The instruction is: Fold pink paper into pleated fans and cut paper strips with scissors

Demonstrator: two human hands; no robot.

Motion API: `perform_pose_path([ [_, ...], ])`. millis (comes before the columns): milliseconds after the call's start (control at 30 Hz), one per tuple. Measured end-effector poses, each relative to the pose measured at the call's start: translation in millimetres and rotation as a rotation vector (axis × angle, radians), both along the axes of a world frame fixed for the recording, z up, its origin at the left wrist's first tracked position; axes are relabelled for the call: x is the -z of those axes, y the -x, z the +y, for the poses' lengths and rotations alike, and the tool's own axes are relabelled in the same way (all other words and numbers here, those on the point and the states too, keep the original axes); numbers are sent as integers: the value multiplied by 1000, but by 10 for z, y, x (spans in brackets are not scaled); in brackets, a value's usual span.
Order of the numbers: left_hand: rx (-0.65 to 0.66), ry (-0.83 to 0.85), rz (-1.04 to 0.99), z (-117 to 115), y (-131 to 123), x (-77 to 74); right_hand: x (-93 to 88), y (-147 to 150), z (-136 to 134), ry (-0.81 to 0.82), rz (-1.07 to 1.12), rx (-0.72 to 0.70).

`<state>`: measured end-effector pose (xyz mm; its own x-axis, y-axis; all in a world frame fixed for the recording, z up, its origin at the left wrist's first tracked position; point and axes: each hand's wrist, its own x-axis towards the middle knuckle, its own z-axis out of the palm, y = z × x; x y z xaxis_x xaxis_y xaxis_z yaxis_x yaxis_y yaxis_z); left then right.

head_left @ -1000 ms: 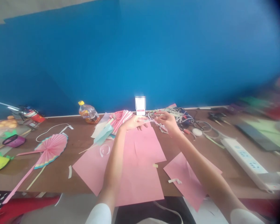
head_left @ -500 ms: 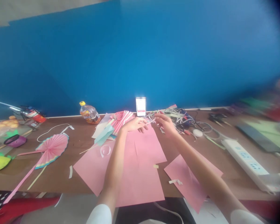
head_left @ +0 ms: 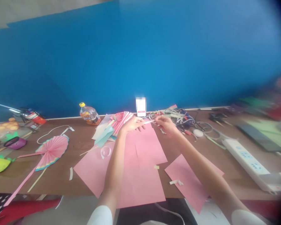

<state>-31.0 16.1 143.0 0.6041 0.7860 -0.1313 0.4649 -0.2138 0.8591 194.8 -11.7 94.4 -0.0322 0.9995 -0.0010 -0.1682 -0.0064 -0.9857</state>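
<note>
A thin whitish strip (head_left: 149, 122) stretches between my two hands over the far part of the pink paper sheets (head_left: 142, 184). My left hand (head_left: 132, 124) holds its left end with the fingers closed. At the other end, my right hand (head_left: 166, 125) pinches the strip between thumb and fingers. Just left of my left hand lies a pleated pink-and-white paper piece (head_left: 119, 122), with a light blue paper piece (head_left: 104, 136) beside it. A clear tape-like ring (head_left: 105, 152) rests on the pink paper near my left forearm.
A finished-looking pink fan (head_left: 52, 151) lies at left, near a drink bottle (head_left: 89, 115). A lit phone (head_left: 140, 107) stands against the blue wall. Tangled cables (head_left: 182, 118) and a white power strip (head_left: 247, 162) are on the right. More pink paper (head_left: 189, 181) lies under my right forearm.
My right hand's fingers have come down and closed on the right end of the strip. My left hand's fingers have drawn closer together around the strip. Objects on the table stay put.
</note>
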Motion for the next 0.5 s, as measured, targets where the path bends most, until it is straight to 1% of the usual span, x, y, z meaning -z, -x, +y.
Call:
perform_pose_path([
  [133, -14, 0, 18, -35, -58, -29, -36, 65, -47, -14, -95, 142],
  [267, -7, 2, -8, -50, -142, -24, -63, 89, -79, -16, -145, 198],
  [400, 8, -22, -3, -40, -151, 8, 42, -18, 5, -56, -315, 226],
  [433, 10, -37, 17, -35, -135, 13, 77, -68, 40, -68, -356, 254],
  [500, 7, -72, 61, -25, -93, 19, 118, -176, 105, -104, -366, 356],
])
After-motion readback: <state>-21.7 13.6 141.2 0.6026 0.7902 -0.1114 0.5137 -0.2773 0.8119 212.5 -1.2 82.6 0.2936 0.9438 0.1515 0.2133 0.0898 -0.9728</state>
